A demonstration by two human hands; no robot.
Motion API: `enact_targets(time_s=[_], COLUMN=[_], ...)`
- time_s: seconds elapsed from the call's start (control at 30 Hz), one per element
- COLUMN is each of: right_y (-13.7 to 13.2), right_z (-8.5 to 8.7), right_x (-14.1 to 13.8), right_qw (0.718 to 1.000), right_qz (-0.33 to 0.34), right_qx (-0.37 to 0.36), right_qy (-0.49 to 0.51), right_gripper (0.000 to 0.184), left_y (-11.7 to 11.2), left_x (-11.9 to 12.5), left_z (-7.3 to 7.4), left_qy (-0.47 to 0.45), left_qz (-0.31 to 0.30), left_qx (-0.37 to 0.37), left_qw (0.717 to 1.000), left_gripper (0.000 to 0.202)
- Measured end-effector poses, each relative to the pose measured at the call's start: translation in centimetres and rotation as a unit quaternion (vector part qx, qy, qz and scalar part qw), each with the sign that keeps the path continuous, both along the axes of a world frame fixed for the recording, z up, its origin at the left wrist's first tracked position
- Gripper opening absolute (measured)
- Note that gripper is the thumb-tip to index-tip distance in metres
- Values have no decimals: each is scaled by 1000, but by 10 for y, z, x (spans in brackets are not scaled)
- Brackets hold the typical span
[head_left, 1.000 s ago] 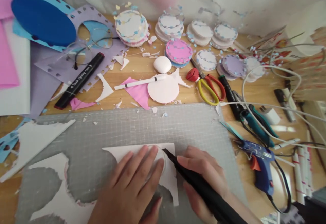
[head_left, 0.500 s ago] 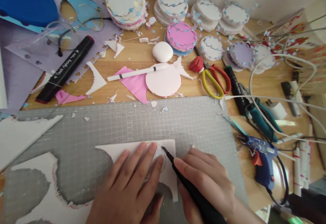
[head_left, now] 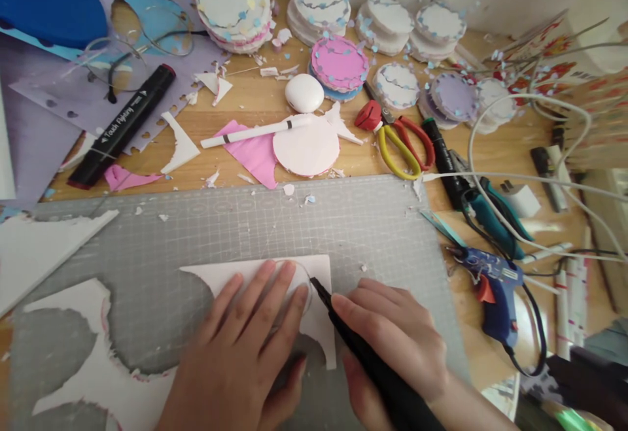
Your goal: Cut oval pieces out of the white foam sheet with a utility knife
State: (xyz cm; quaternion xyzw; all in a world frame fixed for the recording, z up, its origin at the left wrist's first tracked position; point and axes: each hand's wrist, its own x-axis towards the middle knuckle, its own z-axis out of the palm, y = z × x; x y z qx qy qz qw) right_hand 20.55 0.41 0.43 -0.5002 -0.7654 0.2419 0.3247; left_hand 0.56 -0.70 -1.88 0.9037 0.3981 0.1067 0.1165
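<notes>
Right hand (head_left: 392, 343): curled about the black tool (head_left: 366, 359), pinching it between thumb and fingers, with the shaft slanting forward and left.
Tool tip: at the curved line on the white board (head_left: 321, 326), just ahead and left of the grip.
Left hand (head_left: 245, 346): palm down beside the grip on its left, fingers spread flat on the board.
Board: on the grey mat (head_left: 220, 228), left of the grip, its lower edges scooped out in curves.
Offcut (head_left: 98, 379): well left of the grip, past the left hand, its inner edge ragged.
Glue gun (head_left: 503, 300): right of the grip, nozzle pointing left.
Pliers (head_left: 495, 218): ahead and right of the grip, behind the glue gun.
Scissors (head_left: 401, 151): straight ahead of the grip, beyond the mat.
Disc (head_left: 307, 150): ahead and left of the grip, with a white stick (head_left: 252, 132) across its upper edge.
Marker (head_left: 122, 127): far left, partly on a purple sheet (head_left: 36, 137).
Pink cake (head_left: 339, 61): farther ahead, in front of the white ones.
</notes>
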Motion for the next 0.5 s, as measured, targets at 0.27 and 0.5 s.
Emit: enact_targets(time_s=[0.27,0.5], right_y=[-4,-11], right_z=[-5,2], right_x=[-2,5], right_qw=[1000,995], right_qz=[-6,-55], right_qx=[-5,-29], right_qy=[16,73], right_gripper=[28,23], left_y=[-1,-1], left_x=[2,6], left_z=[2,5], left_qy=[-1,-8], left_qz=[3,13], left_qx=[-4,-16], left_qw=[1000,1000], left_gripper=[63,62])
